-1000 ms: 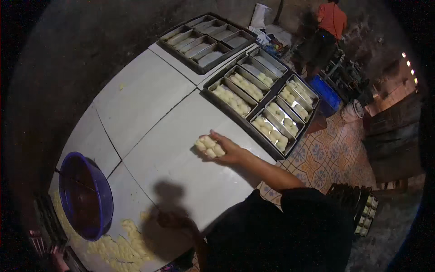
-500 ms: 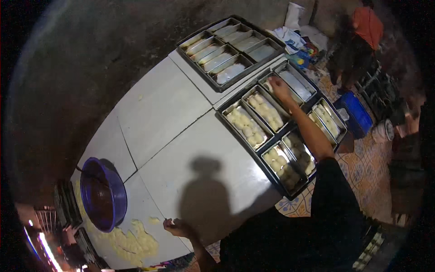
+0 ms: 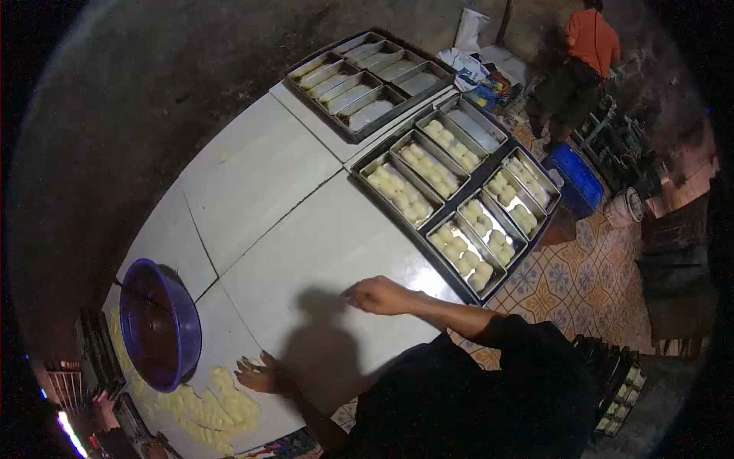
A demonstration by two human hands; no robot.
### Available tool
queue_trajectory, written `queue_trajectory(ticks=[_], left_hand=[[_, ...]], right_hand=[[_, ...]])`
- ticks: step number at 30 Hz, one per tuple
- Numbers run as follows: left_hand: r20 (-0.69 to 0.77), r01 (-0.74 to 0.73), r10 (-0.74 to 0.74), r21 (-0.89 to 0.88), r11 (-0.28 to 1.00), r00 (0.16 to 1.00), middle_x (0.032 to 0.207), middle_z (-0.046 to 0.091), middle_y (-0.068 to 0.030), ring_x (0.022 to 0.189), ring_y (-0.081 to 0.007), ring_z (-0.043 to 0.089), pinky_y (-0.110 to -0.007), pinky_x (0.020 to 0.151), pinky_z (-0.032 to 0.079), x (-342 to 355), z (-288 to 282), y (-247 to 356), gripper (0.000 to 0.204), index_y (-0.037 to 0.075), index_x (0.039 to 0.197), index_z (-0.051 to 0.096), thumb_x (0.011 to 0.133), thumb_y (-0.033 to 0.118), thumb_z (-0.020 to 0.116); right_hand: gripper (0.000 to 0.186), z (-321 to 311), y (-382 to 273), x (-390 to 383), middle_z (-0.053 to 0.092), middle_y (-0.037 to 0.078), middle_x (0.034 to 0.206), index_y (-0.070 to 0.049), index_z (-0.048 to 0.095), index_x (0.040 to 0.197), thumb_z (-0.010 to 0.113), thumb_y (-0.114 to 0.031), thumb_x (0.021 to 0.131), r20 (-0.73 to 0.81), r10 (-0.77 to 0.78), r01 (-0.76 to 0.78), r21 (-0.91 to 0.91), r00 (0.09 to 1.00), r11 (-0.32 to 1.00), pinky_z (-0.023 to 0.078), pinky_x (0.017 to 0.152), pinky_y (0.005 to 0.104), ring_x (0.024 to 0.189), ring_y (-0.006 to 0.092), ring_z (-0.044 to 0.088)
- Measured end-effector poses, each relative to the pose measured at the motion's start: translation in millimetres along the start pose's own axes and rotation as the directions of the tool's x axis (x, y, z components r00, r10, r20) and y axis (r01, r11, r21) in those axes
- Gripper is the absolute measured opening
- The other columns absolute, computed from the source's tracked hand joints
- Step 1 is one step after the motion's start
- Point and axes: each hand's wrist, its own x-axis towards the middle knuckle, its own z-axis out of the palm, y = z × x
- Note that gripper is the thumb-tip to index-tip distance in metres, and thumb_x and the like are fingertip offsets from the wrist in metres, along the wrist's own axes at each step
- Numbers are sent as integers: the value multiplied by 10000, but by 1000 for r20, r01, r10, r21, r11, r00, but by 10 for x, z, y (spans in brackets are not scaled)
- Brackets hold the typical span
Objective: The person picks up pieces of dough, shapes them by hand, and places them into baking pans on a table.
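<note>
My left hand [image 3: 264, 376] is over the near part of the white tiled table, its fingers spread beside a flattened spread of pale dough pieces [image 3: 222, 413]. My right hand [image 3: 378, 295] hangs over the middle of the table, fingers loosely bent and apart, with nothing visible in it. Farther right stands a dark rack of metal loaf pans [image 3: 489, 174]. Most of its pans hold rows of round dough balls [image 3: 462, 256]; the pan at its far corner [image 3: 474, 128] has no dough balls in it.
A purple basin [image 3: 191, 336] stands at the table's left. Another dark rack of pans without dough [image 3: 367, 86] sits at the far edge. Beyond the table are a blue crate [image 3: 577, 180], a white bucket [image 3: 627, 206] and a person in an orange top [image 3: 595, 42].
My right hand has come back from the rack's pan to the table's middle. Dough balls now show in that pan. My left hand has moved left, its fingers spreading, toward the dough pieces.
</note>
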Motion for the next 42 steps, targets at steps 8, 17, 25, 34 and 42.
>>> queue_trajectory(ticks=[8, 17, 25, 34, 42], left_hand=[[430, 465, -234, -576, 672, 872, 1409, 357, -190, 1330, -328, 309, -460, 1078, 270, -235, 520, -577, 484, 26, 1328, 398, 969, 347, 351], [655, 676, 174, -696, -241, 736, 1390, 385, -188, 1309, -283, 323, -391, 1016, 345, 28, -984, -14, 551, 4, 1373, 324, 947, 332, 445], [774, 772, -80, -609, 179, 629, 806, 666, -114, 733, -207, 618, -312, 697, 478, 150, -1057, -456, 197, -49, 863, 669, 851, 129, 588], [767, 385, 464, 305, -871, 444, 1137, 545, -114, 1018, -212, 548, -354, 902, 453, 190, -1047, -454, 527, 0, 1211, 478, 853, 364, 610], [687, 525, -27, -579, -624, 726, 1013, 637, -151, 905, -214, 617, -339, 767, 509, 1680, -7, -1201, 727, -78, 1213, 525, 942, 567, 330]], right_hand=[[262, 1540, -306, 20, 632, 147, 953, -21, 610, 1103, 545, -157, 888, 59, -96, 84, 187, 994, 979, 497, 776, 381, 861, 273, 622], [259, 2223, -1006, 131, 522, 144, 1060, -9, 603, 1090, 583, -141, 869, -194, -108, 143, 179, 975, 973, 467, 819, 369, 976, 281, 542], [282, 2291, -1375, 384, 562, 126, 882, -12, 659, 974, 528, -252, 904, -79, -167, 173, 77, 983, 982, 448, 787, 373, 884, 225, 505], [517, 2436, -1298, 579, 411, 117, 1240, -99, 557, 1198, 691, -398, 798, 201, -277, 234, 213, 940, 949, 301, 1030, 438, 1223, 280, 328], [1137, 2334, -1058, 847, 333, 53, 1363, -204, 141, 1472, 648, -744, 610, 198, 10, -132, 612, 980, 780, 434, 811, 360, 1148, 186, 424]])
